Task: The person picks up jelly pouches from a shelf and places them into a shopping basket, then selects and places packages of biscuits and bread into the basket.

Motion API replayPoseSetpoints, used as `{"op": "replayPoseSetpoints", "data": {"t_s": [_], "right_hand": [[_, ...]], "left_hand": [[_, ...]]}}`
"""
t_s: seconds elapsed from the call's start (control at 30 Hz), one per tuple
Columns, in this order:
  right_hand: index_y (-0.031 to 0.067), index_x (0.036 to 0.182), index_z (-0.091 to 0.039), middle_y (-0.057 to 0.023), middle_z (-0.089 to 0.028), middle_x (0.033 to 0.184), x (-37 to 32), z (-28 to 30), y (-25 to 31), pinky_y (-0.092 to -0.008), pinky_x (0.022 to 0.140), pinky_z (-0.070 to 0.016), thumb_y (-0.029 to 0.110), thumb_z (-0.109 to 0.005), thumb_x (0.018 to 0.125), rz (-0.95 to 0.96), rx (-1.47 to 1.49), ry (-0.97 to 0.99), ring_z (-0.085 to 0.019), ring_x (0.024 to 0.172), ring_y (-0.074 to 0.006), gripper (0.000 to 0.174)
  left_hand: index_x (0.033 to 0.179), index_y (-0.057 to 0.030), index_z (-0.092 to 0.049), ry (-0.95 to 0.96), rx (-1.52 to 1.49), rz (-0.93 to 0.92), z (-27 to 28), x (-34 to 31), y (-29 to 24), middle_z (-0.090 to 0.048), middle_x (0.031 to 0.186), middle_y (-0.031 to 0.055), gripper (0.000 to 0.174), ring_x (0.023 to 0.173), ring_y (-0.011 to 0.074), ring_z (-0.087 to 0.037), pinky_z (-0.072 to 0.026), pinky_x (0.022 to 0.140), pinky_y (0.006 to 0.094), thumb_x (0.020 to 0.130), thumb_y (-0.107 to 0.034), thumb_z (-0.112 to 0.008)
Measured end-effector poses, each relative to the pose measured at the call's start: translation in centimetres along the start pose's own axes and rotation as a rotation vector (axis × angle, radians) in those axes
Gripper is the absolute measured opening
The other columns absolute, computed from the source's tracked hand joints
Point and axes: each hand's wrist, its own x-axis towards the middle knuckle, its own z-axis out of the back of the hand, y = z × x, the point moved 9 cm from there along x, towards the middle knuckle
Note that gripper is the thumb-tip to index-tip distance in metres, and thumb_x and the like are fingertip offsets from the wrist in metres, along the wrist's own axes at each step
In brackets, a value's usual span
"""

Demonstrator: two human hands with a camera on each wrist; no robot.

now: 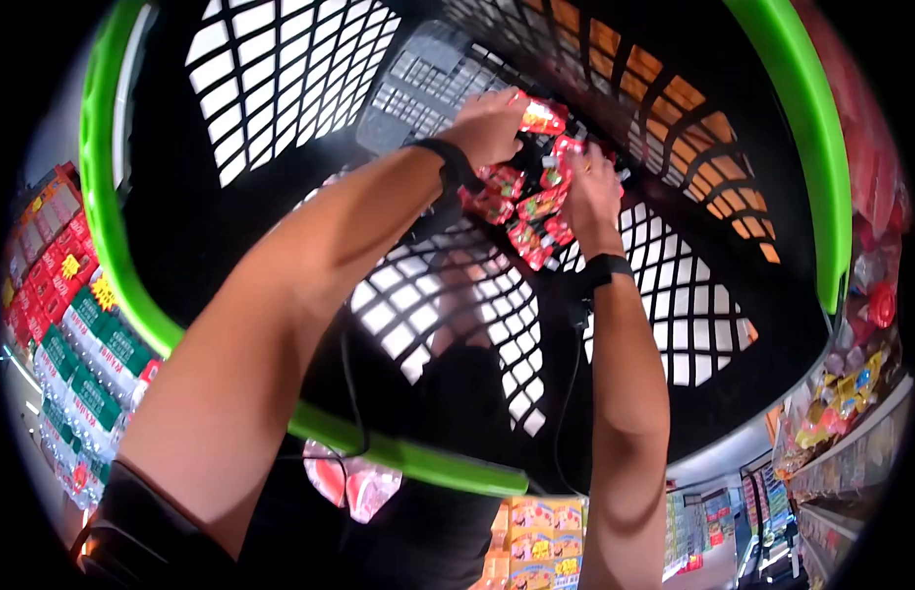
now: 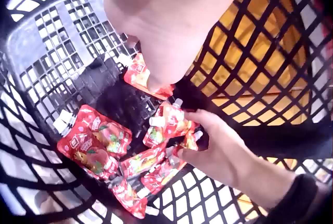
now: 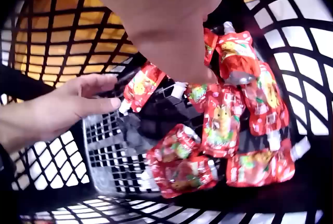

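Observation:
Several red spouted pouches (image 1: 543,203) with white caps lie on the floor of a deep black basket (image 3: 96,180). My left hand (image 1: 489,128) reaches in beside one red pouch (image 3: 141,86) set apart from the others. Its thumb and forefinger are spread, the thumb tip right at that pouch's cap. My right hand (image 1: 593,197) is over the main group of pouches, its thumb and forefinger (image 2: 205,122) parted around a pouch (image 2: 190,140). In the right wrist view, that hand hides part of the pouches below it.
Mesh walls surround both hands, and a green rim (image 1: 806,128) runs around the basket's top. Outside stand stacked red and green drink packs (image 1: 79,364) at left, orange boxes (image 1: 544,536) below and shelves of bagged goods (image 1: 841,403) at right. Thin cables (image 1: 347,383) hang from the wrists.

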Motion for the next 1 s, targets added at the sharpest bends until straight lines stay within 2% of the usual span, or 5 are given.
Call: {"op": "replayPoseSetpoints", "data": {"t_s": [0.07, 0.33, 0.6, 0.7, 1.0], "right_hand": [[0.0264, 0.132, -0.047, -0.0089, -0.031, 0.143, 1.5, -1.8, 0.9, -0.0549, 0.103, -0.029, 0.01, -0.055, 0.08, 0.101, -0.22, 0.076, -0.036, 0.123, -0.0309, 0.055], [0.0261, 0.135, -0.04, -0.0097, -0.053, 0.107, 3.3, -5.3, -0.6, -0.0387, 0.087, -0.0374, 0.01, -0.054, 0.08, -0.022, -0.365, 0.195, -0.048, 0.105, -0.0283, 0.059], [0.0072, 0.083, -0.062, -0.0094, -0.055, 0.087, 1.9, -4.4, 0.0, -0.0368, 0.078, -0.0406, 0.009, -0.061, 0.065, 0.135, -0.3, 0.188, -0.051, 0.094, -0.0271, 0.018], [0.0044, 0.085, -0.062, -0.0138, -0.059, 0.087, 0.6, -3.7, -0.5, -0.0394, 0.074, -0.045, 0.011, -0.061, 0.069, 0.103, -0.186, 0.073, -0.056, 0.09, -0.0308, 0.017], [-0.0026, 0.086, -0.065, -0.0225, -0.066, 0.085, -1.0, 1.4, -2.5, -0.0375, 0.072, -0.05, 0.041, -0.077, 0.065, -0.459, 0.307, 0.298, -0.065, 0.084, -0.0338, 0.05]], "left_hand": [[0.13, -0.0033, -0.043, -0.17, 0.104, -0.09, -1.0, 0.4, 0.3, -0.046, 0.131, 0.0185, 0.069, 0.118, 0.0344, -0.046, -0.0355, 0.1, 0.0431, 0.071, -0.022, -0.072], [0.104, -0.007, -0.056, -0.08, 0.302, -0.04, -3.7, 2.0, 1.7, -0.052, 0.109, 0.0079, 0.028, 0.101, 0.0254, -0.052, -0.0438, 0.084, 0.0367, 0.077, -0.011, -0.052], [0.108, -0.0046, -0.05, -0.14, 0.095, -0.141, -4.7, 0.3, 1.9, -0.047, 0.117, 0.0124, 0.031, 0.106, 0.0309, -0.05, -0.041, 0.092, 0.0413, 0.078, -0.009, -0.052], [0.106, -0.0053, -0.05, -0.207, 0.104, -0.137, -4.5, -0.3, 1.4, -0.049, 0.114, 0.0121, 0.029, 0.105, 0.0307, -0.051, -0.0415, 0.091, 0.0421, 0.078, -0.007, -0.052], [0.102, -0.0025, -0.049, 0.241, -0.162, 0.056, -7.6, -1.9, 2.0, -0.061, 0.095, 0.0222, 0.027, 0.09, 0.0409, -0.058, -0.0466, 0.08, 0.0465, 0.076, -0.008, -0.057]]}}
